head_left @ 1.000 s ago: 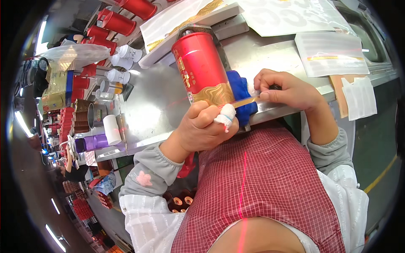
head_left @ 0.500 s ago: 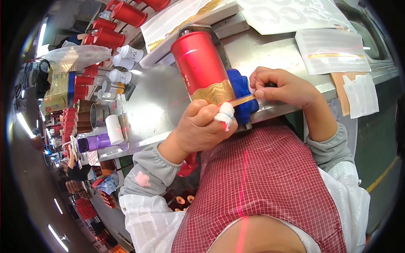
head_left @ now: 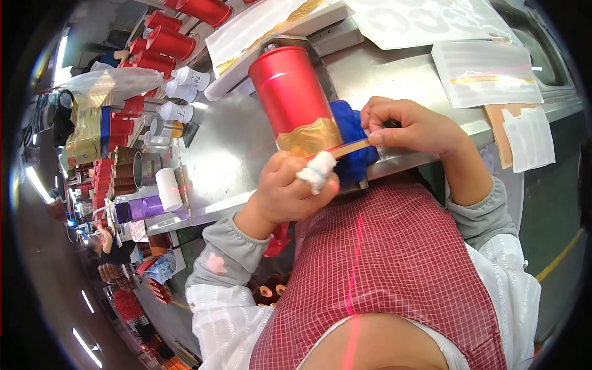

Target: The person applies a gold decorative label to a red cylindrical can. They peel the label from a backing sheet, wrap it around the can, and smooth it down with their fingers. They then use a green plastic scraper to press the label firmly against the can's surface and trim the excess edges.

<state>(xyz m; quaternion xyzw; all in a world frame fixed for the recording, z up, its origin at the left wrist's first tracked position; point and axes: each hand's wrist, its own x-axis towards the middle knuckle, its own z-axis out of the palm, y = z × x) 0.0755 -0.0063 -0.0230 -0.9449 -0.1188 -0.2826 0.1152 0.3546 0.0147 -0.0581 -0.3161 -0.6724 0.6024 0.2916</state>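
Observation:
A red metal canister [head_left: 287, 86] with a wavy gold band [head_left: 311, 137] around its near end lies on its side in a fixture on the bench. A blue holder [head_left: 350, 129] sits at that end. My right hand [head_left: 410, 126] pinches one end of a narrow gold strip [head_left: 351, 148] between thumb and fingers. The strip stretches across the canister's near edge to my left hand [head_left: 287, 185], whose fingers are curled by the gold band and close on its other end. A white cloth wad [head_left: 319, 171] with a pale blue band is wrapped at a left finger.
White sheets [head_left: 487, 74] with a gold strip lie at the right, near a sink [head_left: 542, 55]. White bottles [head_left: 176, 112], a paper roll [head_left: 168, 189] and a purple object [head_left: 139, 208] stand left. More red canisters [head_left: 169, 42] are at the far left. A person [head_left: 117, 250] works farther off.
My left hand has moved slightly left, and more of the gold strip shows between my hands. The canister appears turned: gold marks on its left side no longer show. My right hand has barely shifted.

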